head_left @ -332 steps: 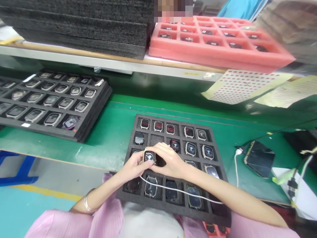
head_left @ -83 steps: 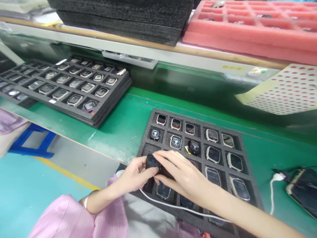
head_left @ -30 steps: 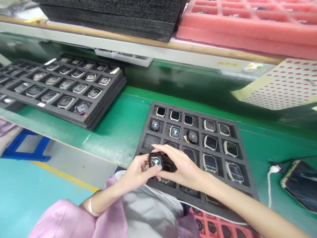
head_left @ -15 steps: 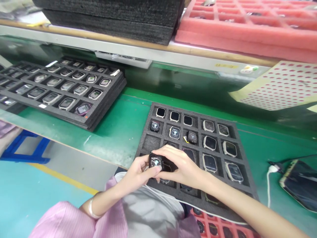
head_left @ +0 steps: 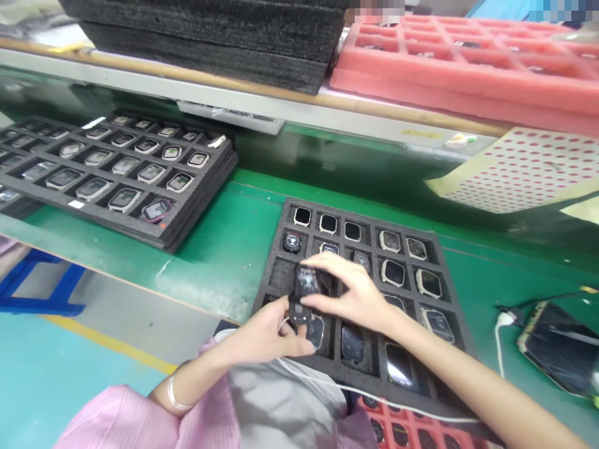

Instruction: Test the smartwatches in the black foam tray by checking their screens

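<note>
A black foam tray (head_left: 279, 272) of smartwatch bodies lies on the green bench in front of me. My right hand (head_left: 362, 298) pinches one black smartwatch body (head_left: 307, 280) just above the tray's left middle cells. My left hand (head_left: 266, 333) is closed just below it on a small black charger piece (head_left: 297, 312). A white cable (head_left: 327, 385) runs from there along the tray's near edge. The watch and the charger piece sit slightly apart, both blurred by motion.
More black trays of watches (head_left: 116, 174) are stacked at the left. On the shelf behind stand dark foam sheets (head_left: 210, 31) and a pink foam tray (head_left: 449, 68). A phone (head_left: 556, 346) with a white plug lies at the right. Another red tray (head_left: 412, 430) shows under the near edge.
My right hand has lifted the watch up and away from my left hand, toward the tray's middle. The left hand keeps the charger piece low. The view shifted slightly.
</note>
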{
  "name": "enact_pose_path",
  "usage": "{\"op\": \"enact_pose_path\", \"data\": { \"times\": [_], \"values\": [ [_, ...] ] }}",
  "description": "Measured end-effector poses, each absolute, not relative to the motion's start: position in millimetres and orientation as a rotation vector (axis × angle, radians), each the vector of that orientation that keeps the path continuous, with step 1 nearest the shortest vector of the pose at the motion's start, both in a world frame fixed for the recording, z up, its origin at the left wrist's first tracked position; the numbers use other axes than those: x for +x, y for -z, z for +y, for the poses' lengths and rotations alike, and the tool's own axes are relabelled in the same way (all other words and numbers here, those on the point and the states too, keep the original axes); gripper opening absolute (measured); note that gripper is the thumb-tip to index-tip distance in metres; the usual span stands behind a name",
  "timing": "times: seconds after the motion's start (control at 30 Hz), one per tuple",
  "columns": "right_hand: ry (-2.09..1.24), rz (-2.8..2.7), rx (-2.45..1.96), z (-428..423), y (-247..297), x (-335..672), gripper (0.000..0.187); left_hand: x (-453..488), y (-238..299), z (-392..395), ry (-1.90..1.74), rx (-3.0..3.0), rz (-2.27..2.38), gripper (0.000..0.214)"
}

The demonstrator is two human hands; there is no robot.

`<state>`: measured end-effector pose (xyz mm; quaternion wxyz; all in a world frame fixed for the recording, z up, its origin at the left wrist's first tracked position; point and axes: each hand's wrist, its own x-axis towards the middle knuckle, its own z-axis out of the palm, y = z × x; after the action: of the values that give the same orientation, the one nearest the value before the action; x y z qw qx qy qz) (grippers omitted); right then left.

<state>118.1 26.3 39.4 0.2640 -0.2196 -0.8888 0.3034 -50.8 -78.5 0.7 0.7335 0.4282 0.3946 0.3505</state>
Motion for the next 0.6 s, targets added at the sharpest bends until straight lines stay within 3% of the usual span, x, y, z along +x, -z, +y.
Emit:
{"op": "enact_pose_path", "data": {
  "times": [0.27,0.47,0.6],
  "values": [
    [-0.171,-2.819,-0.881,24.9,-29.9,98.6,0.043,-47.6,-4.9,-82.7,-0.658,1.002,0.879,0.036],
    [0.075,-3.062,-0.979,7.8,-49.0,120.4,0.012,-44.3,-9.2,-81.1,-0.727,0.956,0.818,0.030],
    [0.152,-3.049,-1.073,-1.5,-45.4,124.9,0.007,-31.5,-13.0,-77.2,-0.765,0.985,0.836,0.028]
  ]
}}
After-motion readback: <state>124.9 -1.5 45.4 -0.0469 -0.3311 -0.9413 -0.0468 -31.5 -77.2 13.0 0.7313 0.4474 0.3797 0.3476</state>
